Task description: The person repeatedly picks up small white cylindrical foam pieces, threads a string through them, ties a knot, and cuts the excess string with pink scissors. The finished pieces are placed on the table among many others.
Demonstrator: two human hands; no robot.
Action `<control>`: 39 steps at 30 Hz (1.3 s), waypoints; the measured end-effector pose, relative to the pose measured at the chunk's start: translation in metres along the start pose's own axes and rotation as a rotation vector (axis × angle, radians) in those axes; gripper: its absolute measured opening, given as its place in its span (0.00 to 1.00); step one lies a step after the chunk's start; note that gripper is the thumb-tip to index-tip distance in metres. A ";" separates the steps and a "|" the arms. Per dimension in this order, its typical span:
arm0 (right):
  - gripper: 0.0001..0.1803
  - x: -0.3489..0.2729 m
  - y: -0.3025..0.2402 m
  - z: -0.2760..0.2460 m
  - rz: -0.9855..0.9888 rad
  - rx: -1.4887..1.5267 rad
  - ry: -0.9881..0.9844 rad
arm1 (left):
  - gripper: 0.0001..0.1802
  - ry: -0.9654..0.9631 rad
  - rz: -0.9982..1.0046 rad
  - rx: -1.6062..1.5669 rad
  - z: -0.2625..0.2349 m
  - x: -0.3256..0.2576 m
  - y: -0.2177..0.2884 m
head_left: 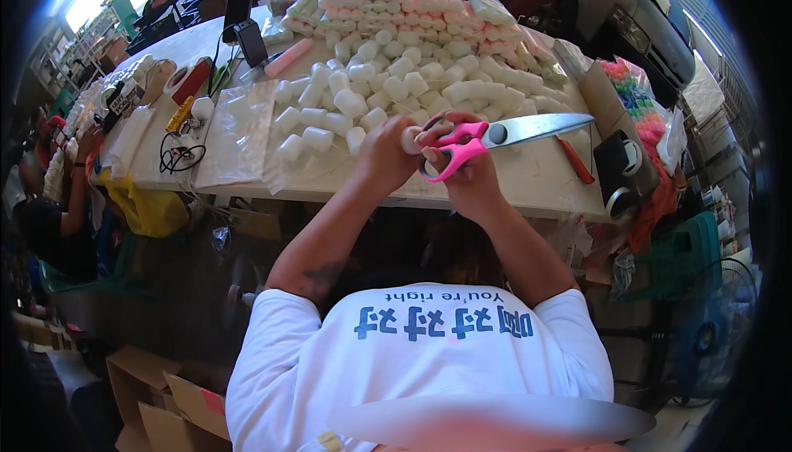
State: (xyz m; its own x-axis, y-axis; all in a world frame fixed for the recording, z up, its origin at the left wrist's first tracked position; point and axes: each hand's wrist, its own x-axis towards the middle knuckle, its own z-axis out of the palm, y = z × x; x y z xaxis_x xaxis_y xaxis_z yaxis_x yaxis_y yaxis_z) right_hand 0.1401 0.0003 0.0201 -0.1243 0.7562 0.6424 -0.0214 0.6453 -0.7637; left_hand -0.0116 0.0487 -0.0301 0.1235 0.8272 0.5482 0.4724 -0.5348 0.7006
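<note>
Now pink scissors (487,137) in right hand (470,176), white roll (410,139) in left hand (386,155).

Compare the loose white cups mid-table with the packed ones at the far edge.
The loose white cups lie scattered and unwrapped, pointing every way; the packed cups sit bundled in clear wrap, stacked in rows. The loose ones look plain white; the packed ones show pink bands. Both rest on the white table.
</note>
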 end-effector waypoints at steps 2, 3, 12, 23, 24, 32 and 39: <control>0.25 -0.001 0.003 -0.006 0.191 0.139 -0.026 | 0.15 -0.083 -0.068 -0.088 -0.004 0.001 -0.004; 0.25 -0.008 -0.001 -0.015 0.258 0.274 -0.002 | 0.13 -0.101 -0.196 -0.220 -0.006 0.003 -0.007; 0.47 -0.105 0.036 -0.005 0.819 0.684 -0.626 | 0.37 0.176 -0.307 -1.552 -0.036 0.005 -0.027; 0.22 -0.067 0.027 0.006 0.945 0.266 -0.454 | 0.37 0.206 -0.351 -1.499 -0.031 0.003 -0.024; 0.20 -0.068 0.022 -0.004 0.943 0.190 -0.452 | 0.38 0.247 -0.340 -1.414 -0.032 0.006 -0.026; 0.23 -0.090 -0.015 -0.171 0.679 -1.242 0.089 | 0.45 -0.353 -0.489 0.103 -0.067 0.134 -0.038; 0.24 -0.109 0.033 -0.230 0.751 -1.459 0.275 | 0.26 -0.225 -0.089 0.077 -0.049 0.140 -0.030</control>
State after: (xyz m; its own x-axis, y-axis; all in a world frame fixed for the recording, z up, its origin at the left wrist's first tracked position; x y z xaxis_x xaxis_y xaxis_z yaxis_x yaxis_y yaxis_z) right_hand 0.3807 -0.0362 -0.0605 0.4934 0.8178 0.2964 0.8621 -0.4143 -0.2919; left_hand -0.0516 0.1722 0.0482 0.2659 0.8924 0.3645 0.5545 -0.4509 0.6995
